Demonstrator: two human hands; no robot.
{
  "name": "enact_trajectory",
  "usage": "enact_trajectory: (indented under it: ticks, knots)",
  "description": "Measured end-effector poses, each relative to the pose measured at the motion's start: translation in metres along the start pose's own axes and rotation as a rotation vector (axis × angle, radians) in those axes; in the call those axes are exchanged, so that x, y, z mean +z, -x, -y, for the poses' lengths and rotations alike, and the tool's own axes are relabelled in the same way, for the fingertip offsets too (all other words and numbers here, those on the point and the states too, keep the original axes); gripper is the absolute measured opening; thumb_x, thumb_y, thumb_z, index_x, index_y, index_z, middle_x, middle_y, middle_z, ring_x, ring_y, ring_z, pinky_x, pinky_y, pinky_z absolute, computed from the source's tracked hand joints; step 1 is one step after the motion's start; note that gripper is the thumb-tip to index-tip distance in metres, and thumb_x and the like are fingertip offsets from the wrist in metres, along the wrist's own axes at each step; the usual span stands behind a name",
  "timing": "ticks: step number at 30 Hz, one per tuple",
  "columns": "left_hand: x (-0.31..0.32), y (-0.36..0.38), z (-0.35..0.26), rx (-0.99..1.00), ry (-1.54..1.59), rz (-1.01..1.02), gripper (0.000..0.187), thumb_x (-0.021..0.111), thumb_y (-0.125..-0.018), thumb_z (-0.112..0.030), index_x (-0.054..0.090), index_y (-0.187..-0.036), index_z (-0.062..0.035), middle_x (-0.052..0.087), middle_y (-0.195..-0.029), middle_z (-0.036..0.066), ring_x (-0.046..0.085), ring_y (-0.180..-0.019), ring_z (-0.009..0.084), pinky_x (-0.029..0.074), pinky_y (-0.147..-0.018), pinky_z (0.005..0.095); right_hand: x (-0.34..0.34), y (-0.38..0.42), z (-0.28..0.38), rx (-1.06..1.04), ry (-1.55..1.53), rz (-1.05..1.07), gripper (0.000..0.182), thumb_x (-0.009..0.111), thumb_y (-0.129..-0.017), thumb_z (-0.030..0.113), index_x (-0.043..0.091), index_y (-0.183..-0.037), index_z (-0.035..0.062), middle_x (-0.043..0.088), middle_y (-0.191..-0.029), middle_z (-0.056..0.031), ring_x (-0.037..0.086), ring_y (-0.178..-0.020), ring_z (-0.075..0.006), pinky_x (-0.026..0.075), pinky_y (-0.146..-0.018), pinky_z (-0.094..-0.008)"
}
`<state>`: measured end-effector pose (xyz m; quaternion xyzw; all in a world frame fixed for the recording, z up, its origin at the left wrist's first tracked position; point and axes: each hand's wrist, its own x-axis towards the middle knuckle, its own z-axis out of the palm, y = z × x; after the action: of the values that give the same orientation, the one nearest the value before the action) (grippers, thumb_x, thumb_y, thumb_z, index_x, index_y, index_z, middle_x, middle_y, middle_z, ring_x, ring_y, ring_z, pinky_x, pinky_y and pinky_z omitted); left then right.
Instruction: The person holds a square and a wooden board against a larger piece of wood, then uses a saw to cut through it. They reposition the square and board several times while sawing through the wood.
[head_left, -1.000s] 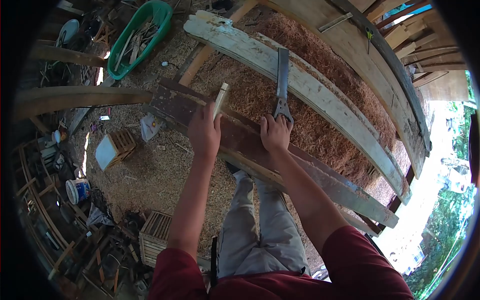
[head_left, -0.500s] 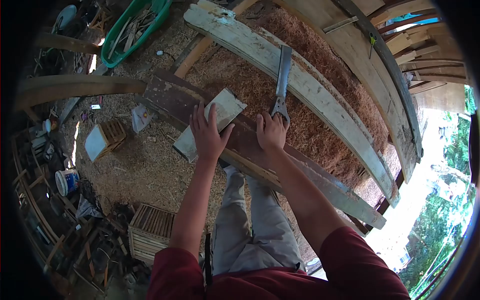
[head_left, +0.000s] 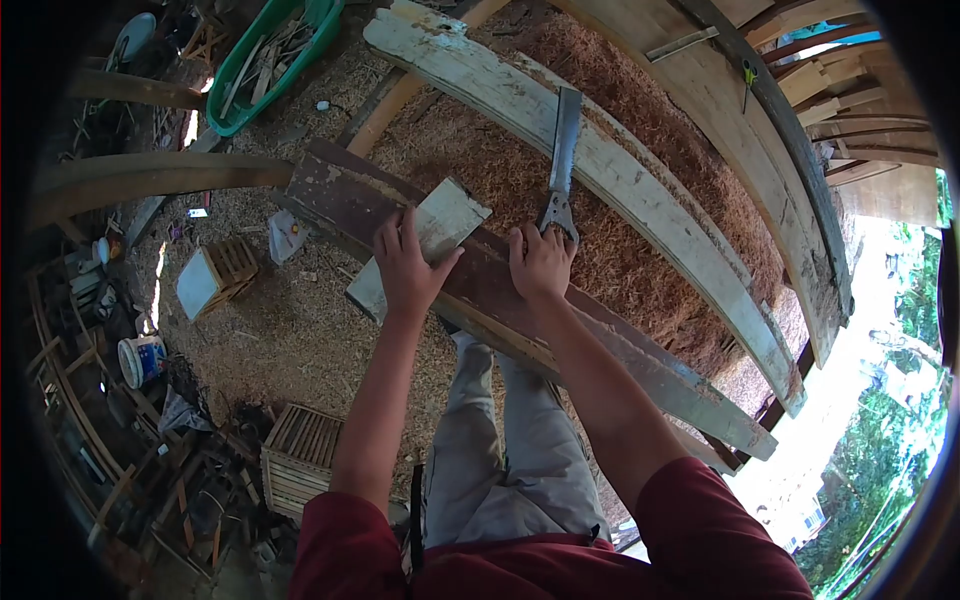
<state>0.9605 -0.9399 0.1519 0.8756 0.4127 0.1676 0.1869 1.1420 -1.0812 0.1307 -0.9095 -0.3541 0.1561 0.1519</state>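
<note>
My left hand (head_left: 408, 275) lies on a short, pale board (head_left: 452, 215), fingers extended along it and thumb spread to the right. That board rests crosswise on a long dark brown plank (head_left: 345, 190). My right hand (head_left: 541, 265) is closed around the handle of a handsaw (head_left: 565, 145). The saw's blade points away from me, its far end over a long whitish curved plank (head_left: 640, 205). Apart from the short board, the saw sits to its right. My fingers hide much of the saw's handle.
Wood shavings (head_left: 620, 290) cover the ground. A green tub (head_left: 232, 115) of wood scraps stands at the upper left. Slatted wooden stools (head_left: 295, 440) and a white bucket (head_left: 140, 360) are on the left. More curved planks (head_left: 770, 190) lie at the right, with scissors (head_left: 748, 75) on one.
My left hand has shifted slightly to the left and back on the short board, its fingers drawn in a little. The right hand and the handsaw stay almost in place.
</note>
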Motion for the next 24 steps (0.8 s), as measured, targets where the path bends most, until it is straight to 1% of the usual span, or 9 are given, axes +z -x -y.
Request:
enact_trajectory:
  ticks: [3, 6, 9, 12, 15, 18, 21, 24]
  knots:
    - [-0.002, 0.005, -0.001, 0.0, 0.014, 0.045, 0.098, 0.089, -0.078, -0.058, 0.05, -0.148, -0.001, 0.051, -0.135, 0.022, 0.051, -0.122, 0.0442, 0.046, -0.101, 0.0591, 0.002, 0.0, 0.0, -0.004, 0.012, -0.024, 0.035, 0.053, -0.108, 0.041, 0.07, -0.104, 0.0117, 0.067, -0.099, -0.0191, 0.065, -0.105, -0.0385, 0.04, -0.104, -0.0556]
    - [-0.004, 0.007, -0.005, 0.032, -0.017, 0.03, 0.098, 0.088, -0.078, -0.06, 0.051, -0.148, -0.0023, 0.052, -0.134, 0.021, 0.052, -0.12, 0.0438, 0.047, -0.099, 0.0588, 0.002, 0.0, 0.0, -0.004, 0.017, -0.03, 0.034, 0.053, -0.107, 0.041, 0.07, -0.104, 0.0113, 0.067, -0.098, -0.0191, 0.065, -0.105, -0.0384, 0.04, -0.103, -0.0555]
    - [-0.011, 0.001, -0.006, 0.037, -0.018, 0.089, 0.096, 0.087, -0.079, -0.061, 0.052, -0.147, -0.0022, 0.053, -0.135, 0.021, 0.052, -0.121, 0.044, 0.046, -0.101, 0.0586, 0.0, 0.001, 0.001, 0.003, -0.002, -0.028, 0.033, 0.055, -0.107, 0.04, 0.071, -0.103, 0.0111, 0.067, -0.098, -0.0188, 0.066, -0.104, -0.0383, 0.04, -0.103, -0.0554]
    - [-0.009, -0.01, -0.005, 0.054, 0.03, 0.055, 0.078, 0.079, -0.091, -0.054, 0.054, -0.145, -0.003, 0.054, -0.137, 0.021, 0.052, -0.127, 0.0448, 0.045, -0.103, 0.0589, 0.001, 0.0, 0.001, -0.006, 0.014, -0.046, 0.032, 0.056, -0.106, 0.039, 0.071, -0.102, 0.0111, 0.067, -0.098, -0.0186, 0.066, -0.103, -0.0383, 0.04, -0.102, -0.0551]
    - [0.007, -0.031, 0.001, -0.049, -0.03, -0.041, 0.056, 0.071, -0.101, -0.042, 0.06, -0.139, -0.0035, 0.053, -0.142, 0.022, 0.051, -0.133, 0.0455, 0.043, -0.108, 0.06, 0.0, 0.0, 0.002, -0.001, 0.012, -0.038, 0.031, 0.056, -0.106, 0.039, 0.07, -0.101, 0.0111, 0.067, -0.098, -0.0185, 0.066, -0.103, -0.0385, 0.04, -0.102, -0.0549]
    - [0.024, -0.048, 0.002, -0.037, -0.154, -0.172, 0.038, 0.063, -0.106, -0.035, 0.066, -0.131, -0.0064, 0.053, -0.146, 0.022, 0.049, -0.14, 0.0432, 0.041, -0.114, 0.0615, -0.002, 0.0, 0.002, 0.003, 0.005, -0.017, 0.031, 0.057, -0.105, 0.038, 0.07, -0.1, 0.0111, 0.067, -0.097, -0.0185, 0.066, -0.103, -0.0386, 0.041, -0.102, -0.0545]
    - [0.033, -0.047, -0.005, -0.064, -0.24, -0.054, 0.043, 0.055, -0.109, -0.042, 0.071, -0.128, -0.0074, 0.051, -0.155, 0.019, 0.041, -0.152, 0.0406, 0.034, -0.124, 0.0607, 0.0, 0.0, 0.003, -0.018, 0.018, -0.079, 0.03, 0.058, -0.104, 0.038, 0.07, -0.099, 0.0112, 0.067, -0.096, -0.0183, 0.066, -0.103, -0.0384, 0.041, -0.101, -0.0542]
    - [0.032, -0.046, -0.005, -0.029, -0.185, 0.036, 0.045, 0.05, -0.111, -0.045, 0.075, -0.122, -0.0091, 0.05, -0.16, 0.013, 0.04, -0.155, 0.0373, 0.03, -0.128, 0.0617, -0.004, 0.0, 0.004, -0.01, 0.005, -0.038, 0.029, 0.058, -0.104, 0.037, 0.07, -0.098, 0.0112, 0.067, -0.095, -0.0181, 0.067, -0.102, -0.0382, 0.042, -0.1, -0.0542]
